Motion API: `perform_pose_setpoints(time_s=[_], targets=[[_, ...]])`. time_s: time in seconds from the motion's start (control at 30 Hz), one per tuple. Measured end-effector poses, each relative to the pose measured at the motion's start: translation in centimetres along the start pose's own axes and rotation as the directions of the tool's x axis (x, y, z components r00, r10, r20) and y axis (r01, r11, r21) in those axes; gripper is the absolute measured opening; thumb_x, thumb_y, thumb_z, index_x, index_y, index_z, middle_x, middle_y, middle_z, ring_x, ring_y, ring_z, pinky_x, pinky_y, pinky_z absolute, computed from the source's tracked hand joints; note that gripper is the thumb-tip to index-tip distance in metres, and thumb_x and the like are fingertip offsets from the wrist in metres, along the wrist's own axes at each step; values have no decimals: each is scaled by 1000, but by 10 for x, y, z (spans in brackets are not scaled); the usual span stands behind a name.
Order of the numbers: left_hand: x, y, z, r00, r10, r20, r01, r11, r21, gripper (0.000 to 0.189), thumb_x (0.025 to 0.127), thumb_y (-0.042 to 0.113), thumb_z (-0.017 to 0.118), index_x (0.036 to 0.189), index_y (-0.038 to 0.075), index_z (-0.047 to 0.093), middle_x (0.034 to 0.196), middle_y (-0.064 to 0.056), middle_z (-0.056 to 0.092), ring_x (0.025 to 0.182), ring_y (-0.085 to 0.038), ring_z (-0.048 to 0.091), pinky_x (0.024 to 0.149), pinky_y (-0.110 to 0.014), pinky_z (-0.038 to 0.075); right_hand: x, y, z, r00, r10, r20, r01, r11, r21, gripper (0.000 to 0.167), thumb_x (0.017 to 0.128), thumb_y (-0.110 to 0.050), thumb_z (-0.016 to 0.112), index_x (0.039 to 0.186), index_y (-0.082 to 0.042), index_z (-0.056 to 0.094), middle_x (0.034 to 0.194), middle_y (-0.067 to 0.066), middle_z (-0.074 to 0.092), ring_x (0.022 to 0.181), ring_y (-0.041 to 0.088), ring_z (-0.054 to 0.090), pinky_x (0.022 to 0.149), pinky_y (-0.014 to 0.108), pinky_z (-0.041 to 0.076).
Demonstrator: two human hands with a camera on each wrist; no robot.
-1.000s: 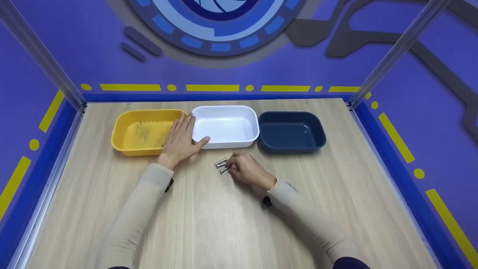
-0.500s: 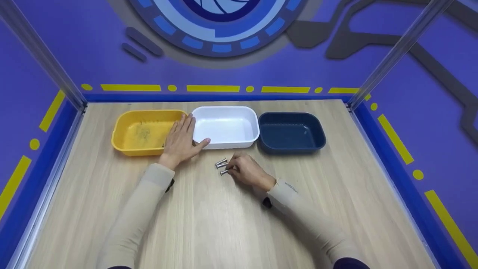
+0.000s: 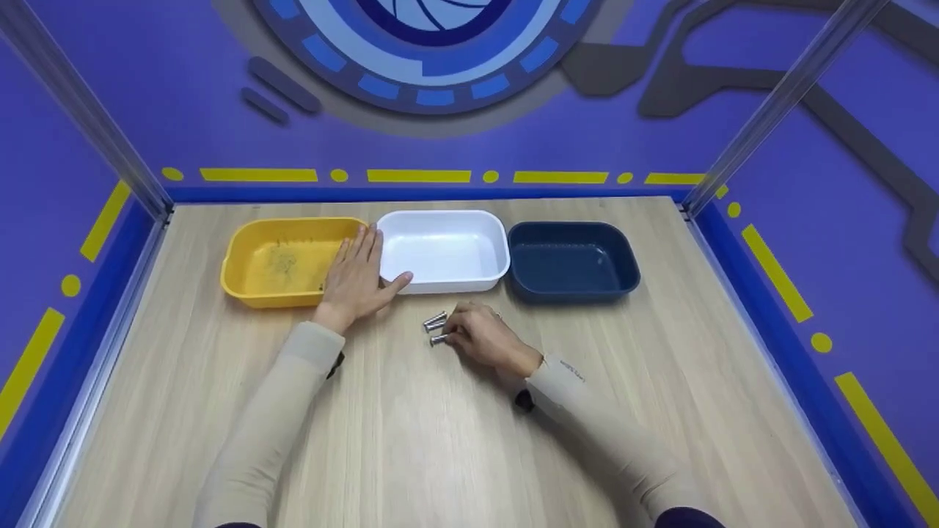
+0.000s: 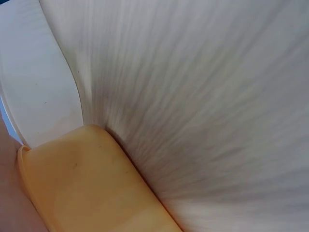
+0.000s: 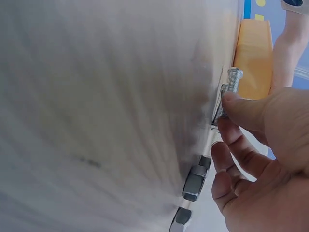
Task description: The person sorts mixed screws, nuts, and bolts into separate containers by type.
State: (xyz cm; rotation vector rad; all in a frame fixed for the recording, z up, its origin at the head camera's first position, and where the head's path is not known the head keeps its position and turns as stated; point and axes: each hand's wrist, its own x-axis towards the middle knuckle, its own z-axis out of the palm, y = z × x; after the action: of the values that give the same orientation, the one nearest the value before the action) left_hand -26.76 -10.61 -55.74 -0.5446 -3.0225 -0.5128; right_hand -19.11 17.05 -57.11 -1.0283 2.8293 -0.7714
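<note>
Bolt [image 3: 438, 340], frame centre: pinched by right hand [image 3: 486, 336], now farther from neighbouring bolts [image 3: 435, 320], seemingly singled out; left hand [image 3: 355, 275] flat.

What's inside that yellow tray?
Dark marks show on the floor of the yellow tray; I can't tell whether they're stains or loose bits. The left hand covers part of its right end, so anything beneath there can't be seen.
</note>
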Motion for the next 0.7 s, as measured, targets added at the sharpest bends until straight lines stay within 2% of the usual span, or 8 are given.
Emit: perform_pose_setpoints(time_s=[0.33,0.6,0.7], targets=[[3,1,-2,1000,15,-14,-15,1000,9,109,101,78,39,169,-3,13,179,-21,9,168,-34,4,137,-49,3,8,-4,-16,999,-19,-51,20,1000,15,5,99,-11,75,102,-7,78,101,6,72,97,24,65,88,41,56],[-1,1,1,1000,8,-25,-8,1000,2,109,101,78,41,169,-3,16,179,-21,11,167,-35,6,137,-51,6,11,-6,-23,997,25,-75,-13,989,146,6,102,-7,70,103,-4,75,100,6,69,86,17,63,75,31,55],[-1,2,3,1000,8,-28,-9,1000,-4,109,101,77,42,169,-4,17,179,-21,11,167,-35,7,137,-51,7,13,-7,-26,995,21,-94,-6,987,159,6,103,-7,69,104,-4,75,99,6,70,87,18,63,77,32,55]])
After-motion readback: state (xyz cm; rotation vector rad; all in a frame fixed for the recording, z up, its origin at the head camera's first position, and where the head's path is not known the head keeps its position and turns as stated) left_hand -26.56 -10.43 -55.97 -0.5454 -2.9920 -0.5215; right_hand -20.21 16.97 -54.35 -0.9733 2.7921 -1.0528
